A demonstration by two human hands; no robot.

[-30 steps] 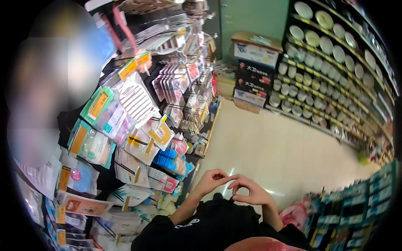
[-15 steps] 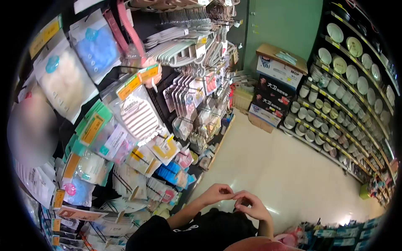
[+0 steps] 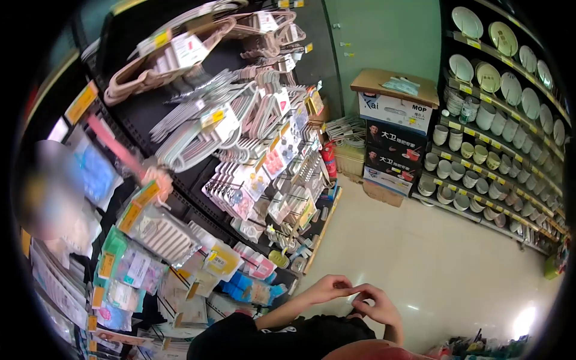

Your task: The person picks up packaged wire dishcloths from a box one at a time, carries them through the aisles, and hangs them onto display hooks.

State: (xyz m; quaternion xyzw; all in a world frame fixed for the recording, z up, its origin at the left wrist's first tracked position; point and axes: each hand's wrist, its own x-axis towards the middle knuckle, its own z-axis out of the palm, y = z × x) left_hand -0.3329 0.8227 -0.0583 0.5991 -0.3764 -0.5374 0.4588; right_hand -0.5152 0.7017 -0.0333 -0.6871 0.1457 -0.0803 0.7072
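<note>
I log 2 hands, near side. L hand [image 3: 329, 288], R hand [image 3: 380, 307]: fingers loosely curled, tips meeting; can't tell if holding anything. Blue pkts [image 3: 245, 289]: left, nearest stock. Risk: L arm [image 3: 287, 313] swinging left could knock pkts.

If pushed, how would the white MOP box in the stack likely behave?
The MOP box would probably keep its shape, as its edges look straight. Stacked on dark boxes, it might nudge them along. The pale packet lying on the cardboard above could slide off.
</note>
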